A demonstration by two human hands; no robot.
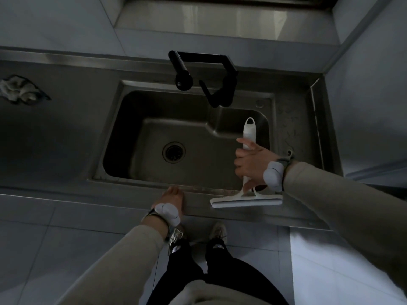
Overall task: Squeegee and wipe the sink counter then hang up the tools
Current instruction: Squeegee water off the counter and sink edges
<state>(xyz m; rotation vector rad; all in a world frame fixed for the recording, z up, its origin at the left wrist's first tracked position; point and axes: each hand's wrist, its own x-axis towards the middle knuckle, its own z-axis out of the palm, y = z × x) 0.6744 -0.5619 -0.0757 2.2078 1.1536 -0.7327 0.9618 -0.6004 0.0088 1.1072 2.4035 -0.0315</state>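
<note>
My right hand (250,164) grips the white squeegee (246,200) by its handle, over the right side of the steel sink (132,133). The squeegee's wide blade rests on the front strip of the steel counter (55,137), handle pointing away from me. My left hand (172,198) lies flat on the counter's front edge, just left of the blade, holding nothing. A crumpled grey cloth (21,89) lies on the counter at the far left, well away from both hands.
A black swivel faucet (204,78) reaches over the back of the sink. The drain (174,151) sits in the basin floor. Tiled walls rise behind and to the right. My feet stand on the tiled floor below the counter edge.
</note>
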